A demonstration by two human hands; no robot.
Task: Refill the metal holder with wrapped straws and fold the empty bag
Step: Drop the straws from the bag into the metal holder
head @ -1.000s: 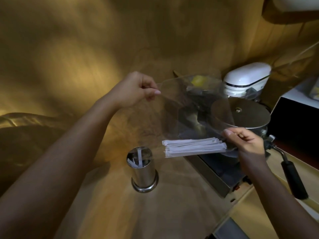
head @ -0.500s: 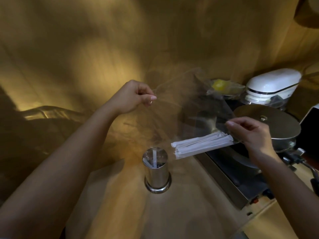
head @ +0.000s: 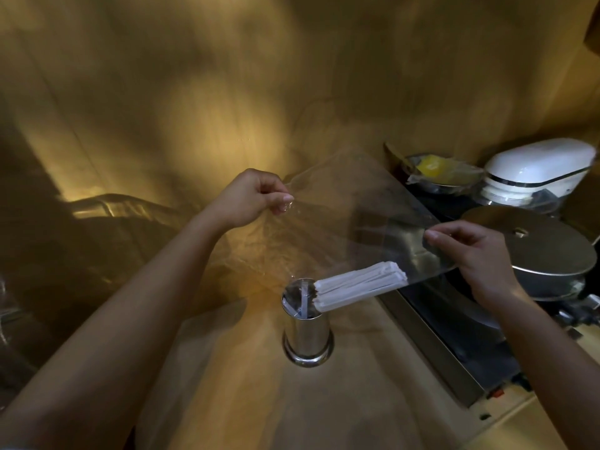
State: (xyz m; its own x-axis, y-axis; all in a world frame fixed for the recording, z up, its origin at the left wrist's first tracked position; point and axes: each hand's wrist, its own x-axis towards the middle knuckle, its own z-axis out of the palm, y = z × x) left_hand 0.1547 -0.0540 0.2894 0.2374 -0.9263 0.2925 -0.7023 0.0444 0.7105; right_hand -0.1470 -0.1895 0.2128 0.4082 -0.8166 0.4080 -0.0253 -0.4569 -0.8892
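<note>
1. Left hand (head: 250,198) pinches one corner of the clear bag (head: 350,222), fingers clenched on the plastic.
2. Right hand (head: 477,254) grips the opposite edge, so the bag is stretched between both hands above the tabletop (head: 341,404).
3. Wrapped straws (head: 360,289) lie bunched in the bag's low end, tilted, their tips right over the metal holder's (head: 306,332) mouth.
4. Holder stands upright on the tabletop, beside the dark appliance (head: 454,345).
</note>
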